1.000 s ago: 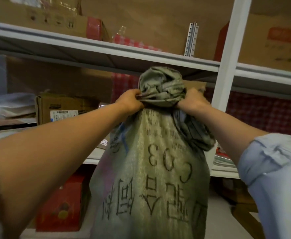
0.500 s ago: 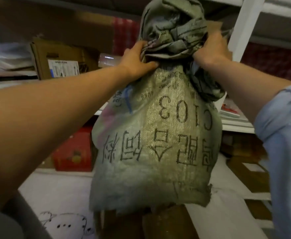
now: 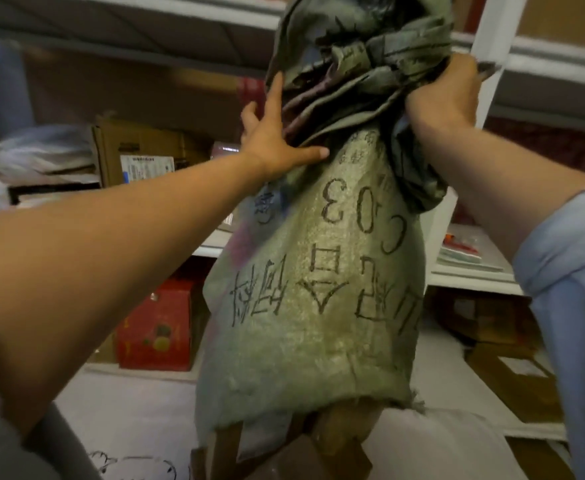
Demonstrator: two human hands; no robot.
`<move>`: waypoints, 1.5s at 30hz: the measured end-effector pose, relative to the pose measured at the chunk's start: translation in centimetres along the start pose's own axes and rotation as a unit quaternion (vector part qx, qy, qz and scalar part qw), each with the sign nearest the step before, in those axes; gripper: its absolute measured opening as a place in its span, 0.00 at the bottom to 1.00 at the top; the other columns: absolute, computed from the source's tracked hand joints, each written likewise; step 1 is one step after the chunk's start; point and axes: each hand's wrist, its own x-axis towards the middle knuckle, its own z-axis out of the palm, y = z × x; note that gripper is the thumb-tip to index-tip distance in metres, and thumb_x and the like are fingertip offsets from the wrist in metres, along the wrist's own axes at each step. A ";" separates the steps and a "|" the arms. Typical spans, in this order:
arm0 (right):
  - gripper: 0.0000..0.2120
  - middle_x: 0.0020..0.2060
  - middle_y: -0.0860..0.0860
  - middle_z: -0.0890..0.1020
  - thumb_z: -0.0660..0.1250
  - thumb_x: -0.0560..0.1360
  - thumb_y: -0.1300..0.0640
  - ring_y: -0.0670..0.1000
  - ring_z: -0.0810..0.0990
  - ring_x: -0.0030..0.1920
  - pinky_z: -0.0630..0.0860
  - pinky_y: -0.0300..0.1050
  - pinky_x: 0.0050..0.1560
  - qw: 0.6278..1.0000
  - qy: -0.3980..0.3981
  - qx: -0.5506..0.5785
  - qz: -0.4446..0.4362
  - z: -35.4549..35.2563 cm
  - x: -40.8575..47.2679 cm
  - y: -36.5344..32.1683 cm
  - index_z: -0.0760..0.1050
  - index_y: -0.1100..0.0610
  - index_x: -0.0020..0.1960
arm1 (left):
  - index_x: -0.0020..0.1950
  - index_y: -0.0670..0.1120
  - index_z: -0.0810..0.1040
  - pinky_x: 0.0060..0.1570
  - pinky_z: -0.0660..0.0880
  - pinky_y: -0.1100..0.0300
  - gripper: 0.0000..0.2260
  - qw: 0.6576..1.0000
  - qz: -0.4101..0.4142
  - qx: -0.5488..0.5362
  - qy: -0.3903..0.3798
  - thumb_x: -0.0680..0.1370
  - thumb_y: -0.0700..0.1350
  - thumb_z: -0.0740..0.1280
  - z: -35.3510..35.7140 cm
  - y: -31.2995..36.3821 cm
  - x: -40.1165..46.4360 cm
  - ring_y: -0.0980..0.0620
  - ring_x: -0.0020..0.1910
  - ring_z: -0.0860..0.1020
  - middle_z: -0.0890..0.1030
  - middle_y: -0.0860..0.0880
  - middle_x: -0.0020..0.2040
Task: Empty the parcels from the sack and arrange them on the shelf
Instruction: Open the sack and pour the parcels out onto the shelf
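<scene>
A grey-green woven sack (image 3: pixel 312 306) with black printed characters hangs upside down in front of me, its bunched bottom end held high. My right hand (image 3: pixel 440 95) grips the gathered cloth at the top right. My left hand (image 3: pixel 273 136) lies flat against the sack's upper left side with fingers spread, not closed on it. Brown cardboard parcels (image 3: pixel 339 441) poke out of the sack's open mouth at the bottom. The white metal shelf (image 3: pixel 471 275) stands right behind the sack.
A brown labelled box (image 3: pixel 138 154) sits on the middle shelf at left, a red box (image 3: pixel 156 327) on the lowest level. A white upright post (image 3: pixel 492 46) rises by my right hand. Brown boxes (image 3: pixel 512 375) lie low at right. A pale floor (image 3: pixel 128 410) spreads below.
My left hand has let go of the bunched cloth and now presses open against the sack's side. The sack has been lifted higher, and more of the parcels shows below its mouth.
</scene>
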 end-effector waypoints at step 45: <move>0.25 0.64 0.61 0.68 0.66 0.74 0.51 0.66 0.72 0.60 0.70 0.59 0.59 0.862 -0.153 -0.442 -0.196 1.8 -1.7 5.9 0.66 0.52 0.70 | 0.72 0.57 0.57 0.71 0.64 0.45 0.42 0.993 -0.101 0.036 0.041 0.65 0.52 0.78 2.9 -8.8 -3.7 0.37 0.70 0.64 0.59 0.39 0.72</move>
